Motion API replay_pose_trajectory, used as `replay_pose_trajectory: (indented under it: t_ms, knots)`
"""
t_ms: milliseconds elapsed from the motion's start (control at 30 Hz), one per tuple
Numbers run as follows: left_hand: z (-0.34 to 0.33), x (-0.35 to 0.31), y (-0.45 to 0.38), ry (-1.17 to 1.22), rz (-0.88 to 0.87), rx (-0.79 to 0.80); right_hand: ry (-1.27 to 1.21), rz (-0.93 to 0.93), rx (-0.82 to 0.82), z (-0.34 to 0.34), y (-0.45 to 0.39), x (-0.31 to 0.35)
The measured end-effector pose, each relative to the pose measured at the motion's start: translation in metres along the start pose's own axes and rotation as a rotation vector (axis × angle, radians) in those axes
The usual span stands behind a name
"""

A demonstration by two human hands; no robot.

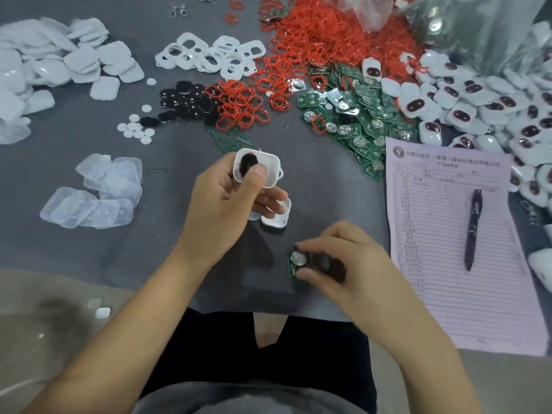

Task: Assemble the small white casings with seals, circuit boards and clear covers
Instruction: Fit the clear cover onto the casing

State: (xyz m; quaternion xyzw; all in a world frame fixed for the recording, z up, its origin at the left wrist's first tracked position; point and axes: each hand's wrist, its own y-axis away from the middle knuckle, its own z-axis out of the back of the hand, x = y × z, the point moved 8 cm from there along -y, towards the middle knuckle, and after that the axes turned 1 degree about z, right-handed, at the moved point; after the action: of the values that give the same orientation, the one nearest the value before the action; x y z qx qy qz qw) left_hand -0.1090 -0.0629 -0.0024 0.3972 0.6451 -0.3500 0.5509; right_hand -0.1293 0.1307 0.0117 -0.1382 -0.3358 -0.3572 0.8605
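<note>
My left hand (230,201) grips a small white casing (263,167) above the table's middle, thumb pressed on the dark insert in its opening, where a bit of red seal shows. Another white casing part (277,218) lies just below the fingers of that hand. My right hand (337,264) pinches a green circuit board (295,264) with a round silver battery, near the table's front edge. Behind lie heaps of red seals (322,37), green circuit boards (358,115), black inserts (185,100) and clear covers (101,189).
White frames (209,55) and white back plates (59,64) lie at the far left. Finished white casings (493,109) pile up at the right beside a printed form (448,264) with a pen (473,228). A plastic bag (478,31) sits far right.
</note>
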Motion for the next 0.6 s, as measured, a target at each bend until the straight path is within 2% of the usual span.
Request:
replay_pose_trajectory:
  t_ms: [167, 267, 333, 433, 533, 600]
  knots:
    - [0.001, 0.000, 0.001, 0.001, 0.012, 0.003, -0.065, -0.073, -0.059, 0.009, -0.013, -0.006]
    - [0.001, -0.001, 0.001, 0.017, 0.026, 0.019, -0.366, -0.106, -0.209, 0.023, -0.032, -0.006]
    - [0.001, -0.001, 0.000, 0.024, 0.026, 0.025, -0.418, -0.081, -0.314, 0.029, -0.047, -0.003]
    - [0.004, -0.001, 0.000, 0.039, 0.006, -0.006, -0.146, -0.111, -0.408, 0.030, -0.067, -0.007]
    - [0.014, 0.000, -0.001, 0.106, -0.003, -0.092, 0.095, -0.217, -0.381, 0.019, -0.076, -0.018]
    - [0.023, 0.002, -0.004, 0.163, -0.007, -0.177, 0.248, -0.204, -0.422, 0.013, -0.074, -0.015]
